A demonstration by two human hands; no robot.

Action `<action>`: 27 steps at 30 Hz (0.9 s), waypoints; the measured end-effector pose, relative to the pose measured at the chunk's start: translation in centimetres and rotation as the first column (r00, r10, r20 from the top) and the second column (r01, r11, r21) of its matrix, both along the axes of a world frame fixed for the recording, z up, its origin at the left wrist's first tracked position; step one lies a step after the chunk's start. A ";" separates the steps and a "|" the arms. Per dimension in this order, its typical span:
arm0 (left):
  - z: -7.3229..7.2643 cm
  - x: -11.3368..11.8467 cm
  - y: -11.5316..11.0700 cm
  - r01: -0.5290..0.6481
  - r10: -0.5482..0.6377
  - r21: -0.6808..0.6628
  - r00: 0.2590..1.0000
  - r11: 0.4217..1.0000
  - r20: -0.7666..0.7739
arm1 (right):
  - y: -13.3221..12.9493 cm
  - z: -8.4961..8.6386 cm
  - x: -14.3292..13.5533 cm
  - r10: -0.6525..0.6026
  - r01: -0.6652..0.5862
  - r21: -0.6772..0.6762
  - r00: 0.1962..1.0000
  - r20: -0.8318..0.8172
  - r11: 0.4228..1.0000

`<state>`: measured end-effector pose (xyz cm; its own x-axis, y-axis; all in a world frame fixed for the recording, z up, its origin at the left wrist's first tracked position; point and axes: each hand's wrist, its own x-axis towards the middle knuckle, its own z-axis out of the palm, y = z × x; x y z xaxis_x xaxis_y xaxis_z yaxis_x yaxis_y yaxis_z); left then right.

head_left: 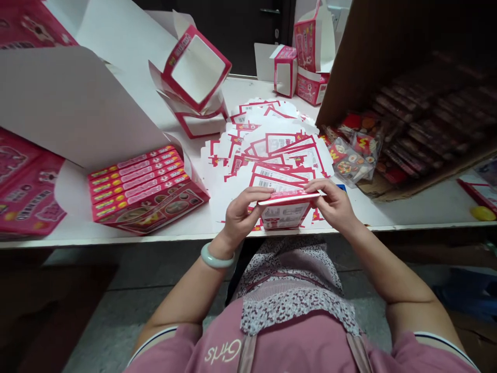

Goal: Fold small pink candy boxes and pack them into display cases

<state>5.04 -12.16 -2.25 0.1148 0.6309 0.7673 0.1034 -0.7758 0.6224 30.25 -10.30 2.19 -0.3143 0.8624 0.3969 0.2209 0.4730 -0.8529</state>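
Dark door [240, 44] with metal handle [269, 10], at twelve o'clock; wall socket [336, 16], at one; round yellow object [483, 213], at three; blurred blue item [466, 287], towards four; grey floor [97, 321], at eight.

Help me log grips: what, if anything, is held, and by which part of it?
A small pink-and-white carton: the left hand grips the left end of its upper edge, the right hand the right end.
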 end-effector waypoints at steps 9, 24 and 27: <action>1.4 0.7 0.2 -0.094 0.095 0.031 0.995 0.995 -0.034 | -0.8 -1.1 -1.1 -0.108 0.111 0.125 0.994 -0.027 0.986; 0.0 -0.1 1.1 -0.021 0.032 -0.237 0.998 0.971 0.045 | -0.5 -4.7 4.0 -0.189 0.147 0.209 0.961 0.200 0.967; -0.3 0.5 0.9 -0.198 0.228 -0.188 0.962 0.962 0.151 | -0.8 -6.4 9.8 -0.458 0.487 0.033 0.793 0.403 0.873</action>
